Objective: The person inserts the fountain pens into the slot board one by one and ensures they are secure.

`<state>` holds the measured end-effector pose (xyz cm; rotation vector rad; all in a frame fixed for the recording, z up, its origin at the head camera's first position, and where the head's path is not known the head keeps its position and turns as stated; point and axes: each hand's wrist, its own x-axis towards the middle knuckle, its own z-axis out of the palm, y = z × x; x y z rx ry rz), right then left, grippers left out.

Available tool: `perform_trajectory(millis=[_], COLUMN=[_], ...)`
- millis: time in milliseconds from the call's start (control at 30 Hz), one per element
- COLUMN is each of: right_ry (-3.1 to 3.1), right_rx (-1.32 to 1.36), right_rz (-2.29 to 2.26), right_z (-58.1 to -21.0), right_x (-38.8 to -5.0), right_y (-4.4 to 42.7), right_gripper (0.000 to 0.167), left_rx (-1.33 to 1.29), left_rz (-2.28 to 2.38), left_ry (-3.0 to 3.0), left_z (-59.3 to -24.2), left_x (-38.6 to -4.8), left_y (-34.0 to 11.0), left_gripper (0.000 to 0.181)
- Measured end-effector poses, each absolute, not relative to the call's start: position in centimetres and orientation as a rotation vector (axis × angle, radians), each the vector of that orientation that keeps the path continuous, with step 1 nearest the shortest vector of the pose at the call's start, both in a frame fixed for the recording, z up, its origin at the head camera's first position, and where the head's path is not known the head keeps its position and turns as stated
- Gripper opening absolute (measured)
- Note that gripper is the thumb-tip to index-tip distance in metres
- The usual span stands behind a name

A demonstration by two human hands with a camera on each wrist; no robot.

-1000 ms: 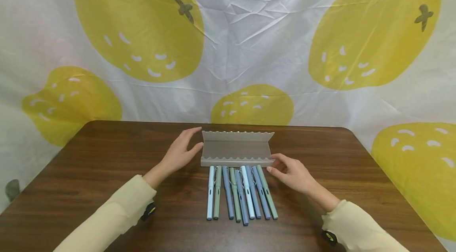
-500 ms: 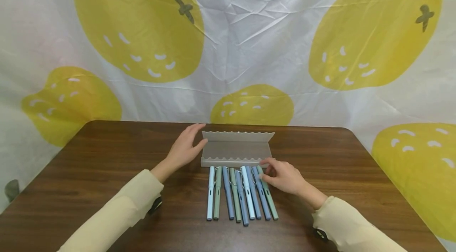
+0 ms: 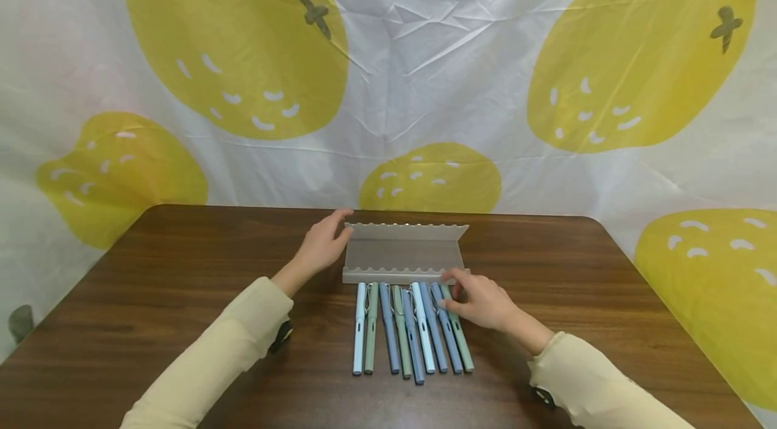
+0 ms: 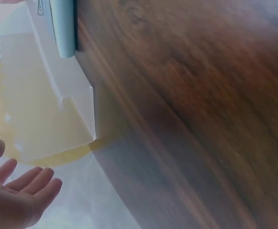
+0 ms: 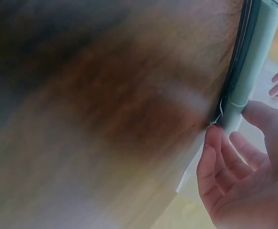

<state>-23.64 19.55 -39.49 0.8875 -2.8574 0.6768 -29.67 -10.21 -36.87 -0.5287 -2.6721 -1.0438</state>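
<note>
Left hand (image 3: 321, 244) hangs loosely spread; right hand (image 3: 483, 301) curls, apparently in a pinch.

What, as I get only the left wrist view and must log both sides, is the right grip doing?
Observer: The right grip is at the cap end of the rightmost pen, a green one; whether it pinches it, I can't tell.
Operator: How many pens are out in all?
Observer: Nine pens, lying side by side on the table, on the near side of the scalloped holder.
Operator: Are their near ends level?
Observer: No. The fifth from the left, a darker blue pen, reaches farthest toward the near side.
</note>
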Motion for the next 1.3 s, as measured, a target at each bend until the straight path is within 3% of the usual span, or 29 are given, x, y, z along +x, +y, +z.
perform_trajectory(millis=[767, 1300], right_ry=[-2.982, -2.88], right_rx=[0.756, 0.879], right_rz=[0.494, 0.941], right_z=[-39.4, -36.7], right_x=[-23.8, -24.3], right_y=[19.7, 21.4], right_gripper=[0.034, 0.031], left_rx=[-0.336, -0.238], left_rz=[-1.174, -1.208], left_ry=[-2.684, -2.691], left_z=[-36.9, -37.2], left_x=[-30.4, -31.1], left_y=[-9.8, -9.7], left_gripper=[0.026, 0.021])
